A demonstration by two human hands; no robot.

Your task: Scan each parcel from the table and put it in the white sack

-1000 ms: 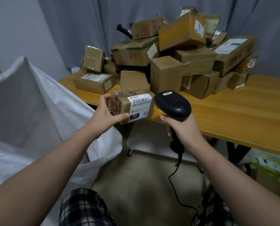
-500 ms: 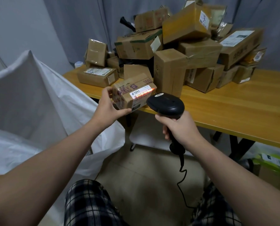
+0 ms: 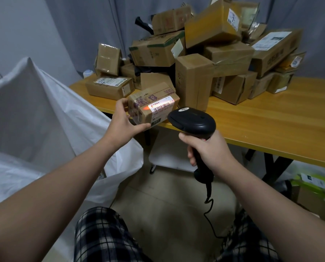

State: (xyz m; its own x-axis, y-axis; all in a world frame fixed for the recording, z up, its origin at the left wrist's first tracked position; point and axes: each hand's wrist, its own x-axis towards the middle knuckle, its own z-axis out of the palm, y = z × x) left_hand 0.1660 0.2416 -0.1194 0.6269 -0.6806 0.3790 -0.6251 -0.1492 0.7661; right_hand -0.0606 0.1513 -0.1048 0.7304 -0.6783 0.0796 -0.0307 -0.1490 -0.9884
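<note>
The left grip (image 3: 123, 121) pinches the small parcel (image 3: 150, 103) by its left end, over the table (image 3: 271, 125) edge. It looks light, stiff and tape-slick. The right grip (image 3: 209, 150) clasps the scanner (image 3: 194, 121) at the parcel's 4 o'clock.

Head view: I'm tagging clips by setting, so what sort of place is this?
Probably a makeshift parcel-sorting room: taped brown cardboard parcels heaped on a yellow wooden table, a large white plastic sack beside it, a black corded barcode scanner.
</note>
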